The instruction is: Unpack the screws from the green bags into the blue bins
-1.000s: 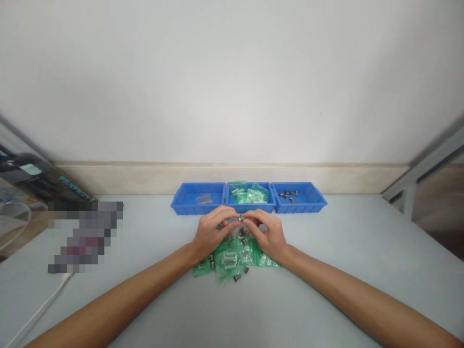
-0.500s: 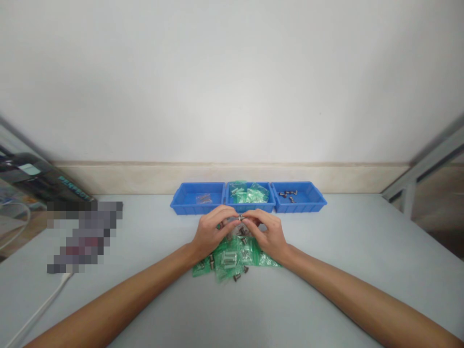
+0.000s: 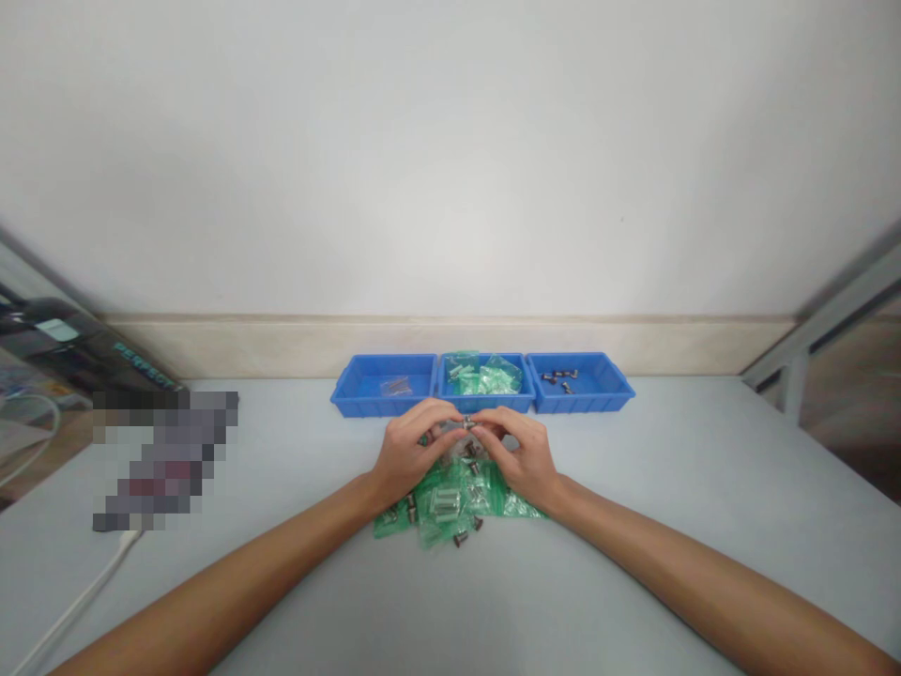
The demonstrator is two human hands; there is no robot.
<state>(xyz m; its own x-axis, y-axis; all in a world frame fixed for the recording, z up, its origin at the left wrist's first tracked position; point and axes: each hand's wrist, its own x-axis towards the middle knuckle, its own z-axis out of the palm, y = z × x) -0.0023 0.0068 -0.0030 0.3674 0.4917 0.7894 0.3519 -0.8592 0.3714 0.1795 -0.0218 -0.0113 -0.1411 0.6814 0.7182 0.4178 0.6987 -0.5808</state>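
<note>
My left hand (image 3: pixel 412 449) and my right hand (image 3: pixel 519 453) meet fingertip to fingertip above a heap of green plastic bags (image 3: pixel 450 502) with small metal parts in them. Both hands pinch one small metal part (image 3: pixel 467 422) between them, fingers closed. A few loose metal parts (image 3: pixel 461 539) lie at the heap's near edge. Behind the hands stand three blue bins in a row: the left bin (image 3: pixel 352 392) holds one clear bag, the middle bin (image 3: pixel 525 392) holds green bags, the right bin (image 3: pixel 605 383) holds loose metal parts.
The grey table (image 3: pixel 676 488) runs back to a beige ledge and a white wall. A blurred-out object (image 3: pixel 163 458) lies at the left, with a white cable (image 3: pixel 77 601) leading from it. A dark device (image 3: pixel 77 349) stands at the far left.
</note>
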